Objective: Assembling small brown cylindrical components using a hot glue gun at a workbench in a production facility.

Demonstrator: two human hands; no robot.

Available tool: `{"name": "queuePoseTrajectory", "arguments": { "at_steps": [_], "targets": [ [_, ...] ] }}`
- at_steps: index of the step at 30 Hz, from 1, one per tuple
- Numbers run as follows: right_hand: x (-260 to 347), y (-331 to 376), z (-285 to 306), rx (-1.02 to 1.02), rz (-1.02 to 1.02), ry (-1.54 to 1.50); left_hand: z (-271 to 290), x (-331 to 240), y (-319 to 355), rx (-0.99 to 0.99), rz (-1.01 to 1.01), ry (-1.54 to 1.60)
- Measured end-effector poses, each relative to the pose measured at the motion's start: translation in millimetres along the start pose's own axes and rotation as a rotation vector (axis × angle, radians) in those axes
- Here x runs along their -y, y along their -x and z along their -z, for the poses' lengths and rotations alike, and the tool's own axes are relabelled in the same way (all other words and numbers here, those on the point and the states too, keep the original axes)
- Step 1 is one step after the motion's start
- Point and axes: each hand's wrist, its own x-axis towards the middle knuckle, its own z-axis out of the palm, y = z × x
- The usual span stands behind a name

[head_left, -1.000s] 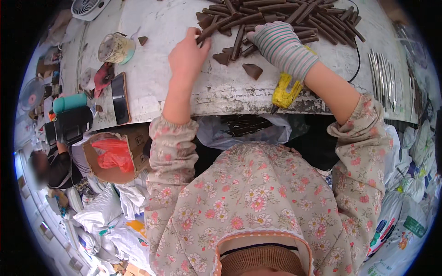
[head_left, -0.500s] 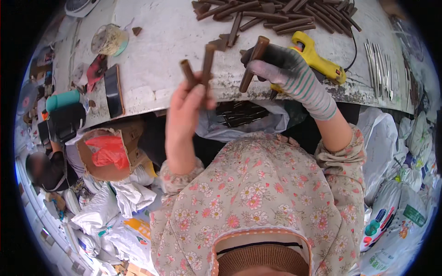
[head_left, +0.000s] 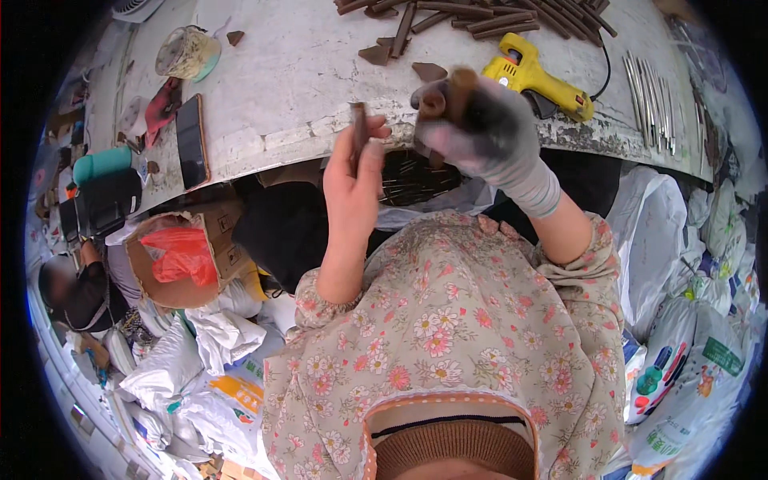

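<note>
My bare left hand (head_left: 354,172) is closed on a short dark brown tube (head_left: 359,126), its upper end standing clear of the fingers. A striped glove with darkened fingers covers my right hand (head_left: 494,132), which grips brown tubes (head_left: 462,86); two ends show, and motion blurs them. Both hands are apart, side by side above the table's front edge. Just past my right hand, a yellow glue gun (head_left: 538,78) lies on the white table (head_left: 280,72). Below the edge between my hands, a bag (head_left: 416,178) holds several dark thin pieces.
Brown tubes (head_left: 504,20) are piled at the far side, with flat brown scraps (head_left: 374,55) nearby. Metal rods (head_left: 652,104) lie at right. A phone (head_left: 192,140) and a cup (head_left: 186,54) are at left. A cardboard box (head_left: 172,292) stands below; another person (head_left: 84,292) sits far left.
One of the two tubes in my left hand is now with the tube in my right hand. My left hand has shifted right, and the hands are closer together.
</note>
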Motion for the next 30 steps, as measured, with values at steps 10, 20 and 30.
{"name": "queuePoseTrajectory", "arguments": {
  "at_steps": [10, 20, 30],
  "targets": [
    [4, 11, -12, 0.180, 0.462, 0.844, -9, 18, 4, 0.398, 0.545, 1.048],
    [-8, 33, -17, 0.159, 0.357, 0.559, -15, 26, -3, 0.048, 0.190, 0.709],
    [-22, -37, 20, 0.277, -0.154, 1.008, 5, 46, -57, -0.155, -0.306, -0.114]
  ]
}}
